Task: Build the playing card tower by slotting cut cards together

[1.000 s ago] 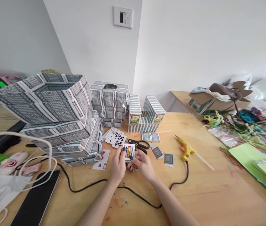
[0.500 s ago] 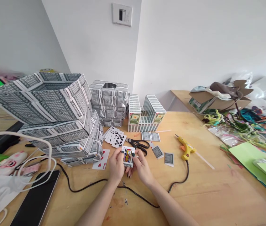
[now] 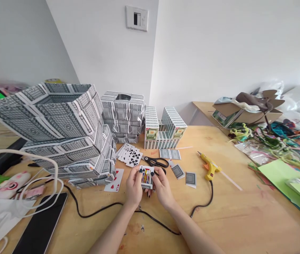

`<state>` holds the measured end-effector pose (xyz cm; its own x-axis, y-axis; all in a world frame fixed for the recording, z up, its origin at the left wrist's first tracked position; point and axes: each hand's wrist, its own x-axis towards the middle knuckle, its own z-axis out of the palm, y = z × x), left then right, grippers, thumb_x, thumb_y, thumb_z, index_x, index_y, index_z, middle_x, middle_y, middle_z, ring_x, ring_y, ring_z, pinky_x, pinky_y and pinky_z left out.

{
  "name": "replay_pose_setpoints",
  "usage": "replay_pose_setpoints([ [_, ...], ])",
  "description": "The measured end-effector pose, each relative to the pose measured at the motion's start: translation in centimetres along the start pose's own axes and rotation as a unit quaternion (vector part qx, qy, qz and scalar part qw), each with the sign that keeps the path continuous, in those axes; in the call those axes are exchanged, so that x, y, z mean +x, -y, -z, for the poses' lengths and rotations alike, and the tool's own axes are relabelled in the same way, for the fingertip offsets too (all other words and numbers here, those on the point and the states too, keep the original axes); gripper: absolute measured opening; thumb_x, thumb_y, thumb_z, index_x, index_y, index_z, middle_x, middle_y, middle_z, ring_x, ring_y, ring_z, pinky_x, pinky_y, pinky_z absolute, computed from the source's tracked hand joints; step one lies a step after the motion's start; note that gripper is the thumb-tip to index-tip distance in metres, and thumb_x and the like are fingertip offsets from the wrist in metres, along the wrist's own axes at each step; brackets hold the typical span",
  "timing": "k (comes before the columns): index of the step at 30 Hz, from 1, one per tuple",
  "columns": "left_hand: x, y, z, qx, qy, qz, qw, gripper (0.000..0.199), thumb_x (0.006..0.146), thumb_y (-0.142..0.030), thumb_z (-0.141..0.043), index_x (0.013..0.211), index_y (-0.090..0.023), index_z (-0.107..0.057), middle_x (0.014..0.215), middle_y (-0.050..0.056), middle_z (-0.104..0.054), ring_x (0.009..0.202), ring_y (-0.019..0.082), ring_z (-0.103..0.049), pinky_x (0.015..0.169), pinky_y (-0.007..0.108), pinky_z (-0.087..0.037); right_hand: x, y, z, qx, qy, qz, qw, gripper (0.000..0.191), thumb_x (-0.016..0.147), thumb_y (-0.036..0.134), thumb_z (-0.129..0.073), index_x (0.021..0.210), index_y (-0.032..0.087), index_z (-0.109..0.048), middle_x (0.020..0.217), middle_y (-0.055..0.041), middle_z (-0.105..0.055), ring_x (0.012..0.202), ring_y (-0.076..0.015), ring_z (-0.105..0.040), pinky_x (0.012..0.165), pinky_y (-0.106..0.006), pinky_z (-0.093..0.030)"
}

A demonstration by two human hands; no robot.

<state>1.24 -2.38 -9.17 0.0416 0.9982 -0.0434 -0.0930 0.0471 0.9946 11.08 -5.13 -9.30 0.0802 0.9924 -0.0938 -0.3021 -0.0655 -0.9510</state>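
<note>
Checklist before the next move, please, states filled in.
1. Left hand gripping the picture card: ok.
2. Right hand on the same card: ok, thumb on its face.
3. Scissors clear of right hand: cannot tell, handle partly hidden behind it.
4. Glue gun apart from both hands: ok.
5. Glue gun hot: cannot tell.
6. Cord clear of forearms: not ok, crosses beneath both.

court card (image 3: 147,175): 1 | glue gun (image 3: 210,168): 1 | scissors (image 3: 153,161): 1 | wall plate (image 3: 136,18): 1

Held crd (image 3: 147,175) + fanned crds (image 3: 130,155): clubs; loose crd (image 3: 115,179): hrts, #3.
</note>
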Motion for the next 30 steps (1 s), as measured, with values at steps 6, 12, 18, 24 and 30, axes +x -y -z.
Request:
replay_pose_setpoints([
  [6,0.0,-0.1,0.0,-0.014,-0.011,0.006,1.000,0.018,0.076,-0.029,-0.040,0.088,-0.019,-0.049,0.061,-0.003,-0.052,0.041,0.008,-0.046,0.035,0.019,-0.038,0.1,0.0,0.1,0.000,0.022,0.005,1.000,0.018,0.083,0.039,-0.042,0.089,0.022,-0.038,0.057,0.0076,-0.055,0.031,-0.0067,-0.046,0.031,-0.018,-0.038],
  [12,0.3,0.5,0.3,-0.001,-0.009,-0.018,1.000,0.017,0.075,-0.029,-0.041,0.085,-0.018,-0.050,0.062,-0.002,-0.055,0.043,0.008,-0.048,0.037,0.018,-0.038,0.1,-0.2,0.1,0.012,0.037,0.000,0.999,0.018,0.084,0.039,-0.041,0.087,0.022,-0.034,0.052,0.0085,-0.055,0.030,-0.0076,-0.047,0.030,-0.017,-0.038],
  [18,0.3,1.1,0.5,-0.023,0.003,-0.008,1.000,0.016,0.075,-0.029,-0.043,0.084,-0.019,-0.050,0.060,-0.004,-0.053,0.040,0.008,-0.046,0.035,0.018,-0.037,0.0,-0.2,0.0,0.021,0.041,-0.006,0.999,0.018,0.085,0.039,-0.041,0.085,0.022,-0.033,0.052,0.0082,-0.055,0.034,-0.0084,-0.051,0.031,-0.016,-0.039],
  [24,0.1,0.8,0.4,-0.055,0.008,0.006,0.998,0.014,0.074,-0.028,-0.044,0.083,-0.019,-0.049,0.058,-0.006,-0.051,0.036,0.006,-0.043,0.033,0.018,-0.036,0.0,0.0,-0.1,0.027,0.040,-0.010,0.999,0.018,0.084,0.038,-0.041,0.085,0.022,-0.034,0.052,0.0075,-0.055,0.036,-0.0090,-0.053,0.031,-0.016,-0.040],
  [30,0.1,0.6,0.3,-0.046,0.003,0.003,0.999,0.011,0.073,-0.026,-0.044,0.079,-0.019,-0.050,0.059,-0.005,-0.053,0.038,0.007,-0.046,0.035,0.018,-0.036,0.1,0.0,0.2,0.019,0.039,-0.012,0.999,0.014,0.083,0.035,-0.042,0.085,0.022,-0.036,0.048,0.0083,-0.053,0.033,-0.0097,-0.051,0.028,-0.016,-0.038],
])
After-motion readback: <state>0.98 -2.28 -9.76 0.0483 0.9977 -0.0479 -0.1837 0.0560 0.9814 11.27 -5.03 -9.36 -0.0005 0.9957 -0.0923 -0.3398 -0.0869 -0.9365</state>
